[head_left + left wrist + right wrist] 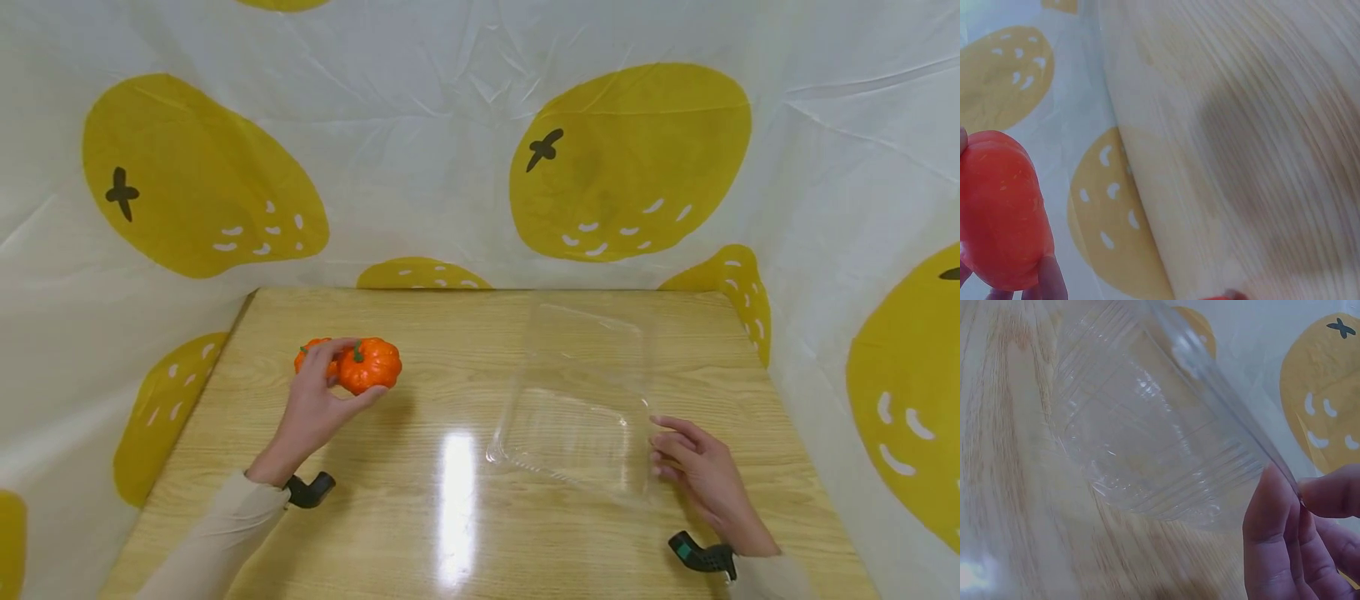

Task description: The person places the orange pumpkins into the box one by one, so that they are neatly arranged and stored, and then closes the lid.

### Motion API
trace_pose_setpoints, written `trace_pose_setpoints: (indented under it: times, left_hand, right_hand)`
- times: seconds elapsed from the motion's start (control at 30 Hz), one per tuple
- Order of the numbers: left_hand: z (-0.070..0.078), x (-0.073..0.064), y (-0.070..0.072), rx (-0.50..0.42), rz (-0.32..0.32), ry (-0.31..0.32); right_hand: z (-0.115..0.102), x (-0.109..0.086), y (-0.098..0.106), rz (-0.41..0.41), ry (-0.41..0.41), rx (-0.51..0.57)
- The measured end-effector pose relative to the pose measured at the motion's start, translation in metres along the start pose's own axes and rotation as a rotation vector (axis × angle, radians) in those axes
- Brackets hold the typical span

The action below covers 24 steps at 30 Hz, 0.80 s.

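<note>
My left hand (321,404) grips a small orange pumpkin (371,365) with a green stem between thumb and fingers, held above the left side of the table. In the left wrist view the same pumpkin (1004,212) shows its smooth side, fingertips around it. A second orange pumpkin (302,358) is partly hidden behind the left fingers. On the right, my right hand (701,467) pinches the edge of a clear plastic container (570,417). The right wrist view shows thumb and fingers on the rim of this container (1147,425), its ribbed walls see-through.
The wooden table (465,358) has a bright light reflection near its middle. A white curtain (420,167) with large yellow fruit prints stands behind the table and along both sides.
</note>
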<state>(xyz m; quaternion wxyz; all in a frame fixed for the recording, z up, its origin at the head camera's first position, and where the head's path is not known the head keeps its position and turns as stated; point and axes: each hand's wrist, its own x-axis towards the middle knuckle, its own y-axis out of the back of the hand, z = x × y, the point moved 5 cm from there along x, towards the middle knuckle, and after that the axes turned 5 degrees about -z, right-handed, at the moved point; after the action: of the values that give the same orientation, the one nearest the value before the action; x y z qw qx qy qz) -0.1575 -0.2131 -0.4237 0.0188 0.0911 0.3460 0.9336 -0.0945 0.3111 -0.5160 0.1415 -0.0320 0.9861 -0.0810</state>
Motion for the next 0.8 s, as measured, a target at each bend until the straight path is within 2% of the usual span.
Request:
trace_pose_setpoints:
  times: [0.17,0.37,0.63,0.8]
  left_hand:
    - [0.007,0.002,-0.01,-0.006,-0.039,-0.024]
    - [0.015,0.003,-0.019,0.004,-0.058,-0.053]
    - [0.02,0.001,-0.03,-0.01,-0.098,-0.091]
    - [0.025,0.002,-0.037,-0.012,-0.134,-0.106]
  right_hand:
    - [-0.001,0.005,-0.009,-0.016,-0.011,-0.017]
    - [-0.001,0.015,-0.019,-0.026,-0.027,-0.048]
    - [-0.001,0.023,-0.031,-0.077,0.006,-0.001]
    - [-0.001,0.026,-0.039,-0.077,-0.001,-0.002]
